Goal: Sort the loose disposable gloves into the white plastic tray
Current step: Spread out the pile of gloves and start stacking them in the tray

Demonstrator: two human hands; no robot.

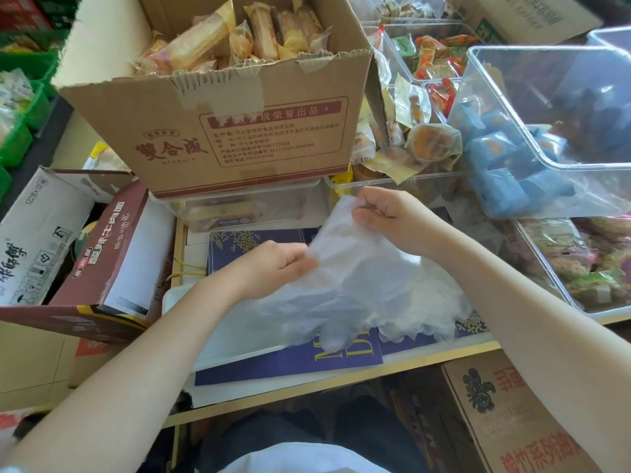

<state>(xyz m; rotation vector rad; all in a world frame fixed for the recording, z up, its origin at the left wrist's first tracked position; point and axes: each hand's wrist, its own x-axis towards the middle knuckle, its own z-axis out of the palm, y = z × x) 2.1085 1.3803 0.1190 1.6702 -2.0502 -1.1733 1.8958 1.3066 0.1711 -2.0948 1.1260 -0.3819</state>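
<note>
A thin, see-through disposable glove hangs between both hands, cuff up and fingers drooping towards me. My left hand pinches its left edge. My right hand pinches the cuff's top corner. Under the glove lies the white plastic tray, its bare floor showing at the left. A heap of more loose clear gloves lies to the right, beneath my right forearm, on a dark blue flat box.
A taped cardboard box of wrapped pastries stands just behind on clear tubs. Clear bins of snacks crowd the right. A brown noodle carton and a white carton sit at the left. Another carton is below right.
</note>
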